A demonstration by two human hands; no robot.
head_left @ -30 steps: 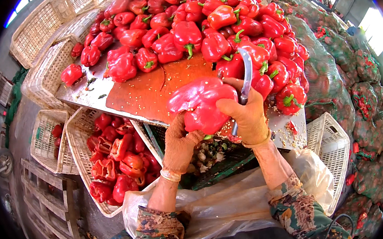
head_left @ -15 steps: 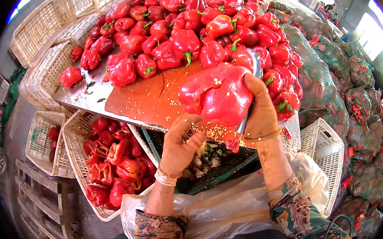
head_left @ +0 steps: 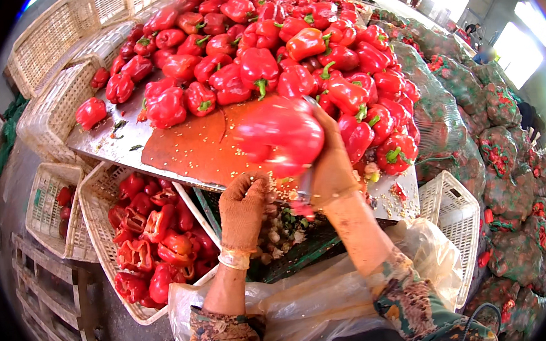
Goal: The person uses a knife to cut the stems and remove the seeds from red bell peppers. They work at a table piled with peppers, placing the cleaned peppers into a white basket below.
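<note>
My right hand (head_left: 332,168), in an orange-brown glove, grips a large red bell pepper (head_left: 283,134), blurred by motion, above the orange-red cutting board (head_left: 184,155). A thin metal tool (head_left: 305,182), partly hidden, runs along the palm of the same hand. A blurred red scrap hangs at its lower end. My left hand (head_left: 244,212), gloved alike, is closed at the near edge of the board, apart from the pepper. Whatever its curled fingers hold, if anything, is hidden. Pale seeds lie scattered on the board.
A big heap of red bell peppers (head_left: 233,86) covers the metal table (head_left: 98,143). Cut peppers fill a white crate (head_left: 108,250) at the lower left. Another white crate (head_left: 455,216) stands at right, beside stacked net sacks (head_left: 502,157). Scraps (head_left: 285,234) lie below the board.
The right hand has moved left with the pepper, relative to the board. The left hand's fingers have curled closed, and it sits away from the pepper.
</note>
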